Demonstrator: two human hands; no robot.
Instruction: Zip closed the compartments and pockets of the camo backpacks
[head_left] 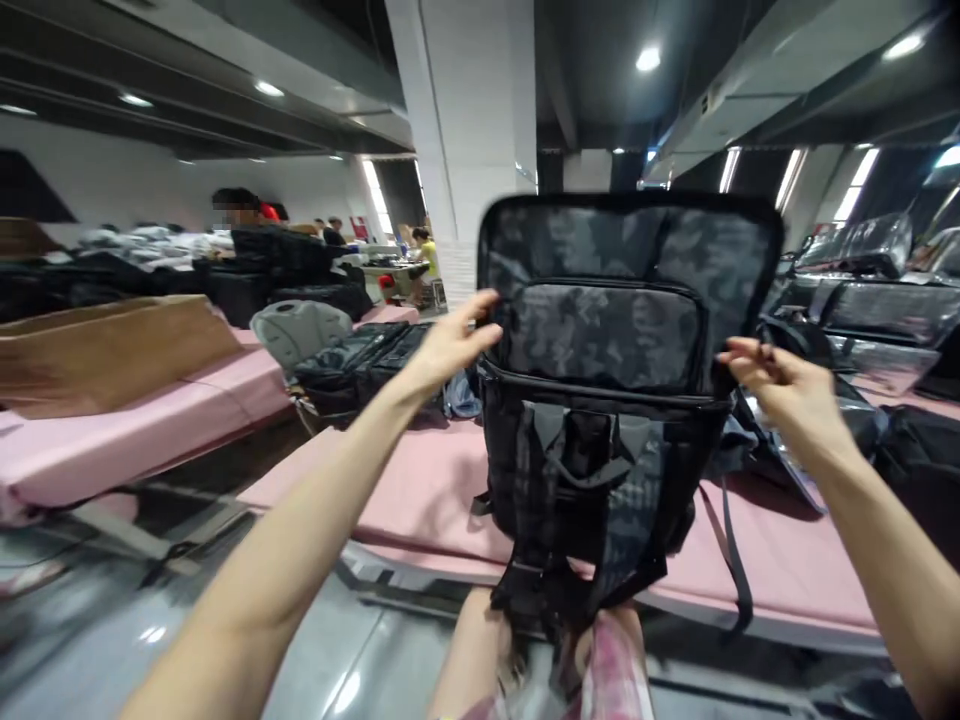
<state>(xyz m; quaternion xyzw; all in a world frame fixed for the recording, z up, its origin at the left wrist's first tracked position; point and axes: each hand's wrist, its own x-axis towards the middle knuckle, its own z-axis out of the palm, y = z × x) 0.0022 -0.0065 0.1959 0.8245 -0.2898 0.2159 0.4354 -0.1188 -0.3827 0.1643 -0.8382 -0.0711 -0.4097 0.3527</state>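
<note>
A dark camouflage backpack [607, 330] stands upright in front of me, its lower end resting on my lap and its straps [570, 560] hanging down. My left hand [450, 340] touches its left edge at the zip line, fingers stretched out. My right hand [772, 375] pinches the right edge of the open top flap, near a zip. The flap stands raised, showing a zipped inner pocket [604, 335].
A pink-covered table [420, 500] runs just behind the backpack, with more dark bags [360, 360] and plastic-wrapped bags [870, 300] on it. A brown cardboard sheet [105, 350] lies on a pink table at left. Other people sit far back left. A white pillar [472, 130] rises behind.
</note>
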